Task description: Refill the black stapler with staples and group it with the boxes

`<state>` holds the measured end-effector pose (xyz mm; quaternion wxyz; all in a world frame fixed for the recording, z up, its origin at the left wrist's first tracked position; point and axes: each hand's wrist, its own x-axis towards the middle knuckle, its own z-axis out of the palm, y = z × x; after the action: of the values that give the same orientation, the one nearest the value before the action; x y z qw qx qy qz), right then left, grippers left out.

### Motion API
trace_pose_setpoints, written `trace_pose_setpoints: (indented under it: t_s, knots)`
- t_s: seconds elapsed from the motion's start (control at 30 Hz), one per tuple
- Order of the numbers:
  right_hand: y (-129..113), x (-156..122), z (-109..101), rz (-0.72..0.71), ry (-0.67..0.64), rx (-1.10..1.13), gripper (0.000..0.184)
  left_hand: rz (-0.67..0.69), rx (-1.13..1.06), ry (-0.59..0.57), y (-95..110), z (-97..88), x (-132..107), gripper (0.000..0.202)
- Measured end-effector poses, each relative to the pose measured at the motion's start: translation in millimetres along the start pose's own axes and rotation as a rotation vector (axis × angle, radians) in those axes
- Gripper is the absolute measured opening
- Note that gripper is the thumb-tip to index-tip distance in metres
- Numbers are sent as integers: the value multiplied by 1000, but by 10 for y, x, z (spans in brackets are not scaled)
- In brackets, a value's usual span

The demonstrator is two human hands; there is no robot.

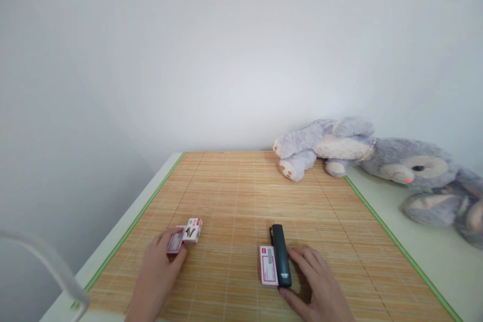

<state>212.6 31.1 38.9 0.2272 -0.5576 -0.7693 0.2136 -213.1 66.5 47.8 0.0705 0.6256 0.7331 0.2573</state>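
Curving in at the lower left, a white tube (49, 256) is reaching nearest the camera. Near the middle of the front part of the bamboo mat (230, 196), a black stapler (281, 254) is lying lengthwise, showing pale lettering too small to read. Just against its left side, a magenta-framed box (268, 266) is showing a red logo block and a grey patch, the print illegible. Right hand (315, 282) is curving with thumb and forefinger well parted, the forefinger touching the stapler's right side and the thumb its near end. Farther left, the left hand (162, 261) is pinching a second pink-framed box (175, 243) between thumb and fingers; touching that, a small white carton (192, 230) is displaying a dark stapler picture and unreadable red-and-blue print. Beyond, a grey plush toy (339, 146) is lying on its side along the wall (234, 60).
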Motion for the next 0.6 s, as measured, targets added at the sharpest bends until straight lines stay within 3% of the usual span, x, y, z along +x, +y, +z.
trace_pose_setpoints:
  t_s: [0.1, 0.2, 0.27, 0.37, 0.4, 0.5, 0.6]
  knots:
    - [-10, 7, 1, -2, 5, -4, 63, -173, -5, 152, 174, -149, -50, 50]
    - [-27, 3, -6, 2, 11, -5, 62, -234, -92, 284, 610, -159, -186, 59]
    - [-34, -3, -11, 4, 9, -4, 62, -160, -240, 224, 1010, -41, -326, 57]
    - [-33, -8, -12, -7, 13, -2, 62, -48, -459, 28, 1591, 268, -559, 43]
    - [-33, -7, -12, -14, 14, 0, 61, -34, -506, 16, 1744, 379, -628, 40]
    - [-42, 4, -13, -33, 16, 10, 61, -19, -597, -23, 2026, 638, -778, 20]
    - [-57, 13, -20, -38, 23, 19, 61, -16, -623, -50, 2098, 741, -842, 10]
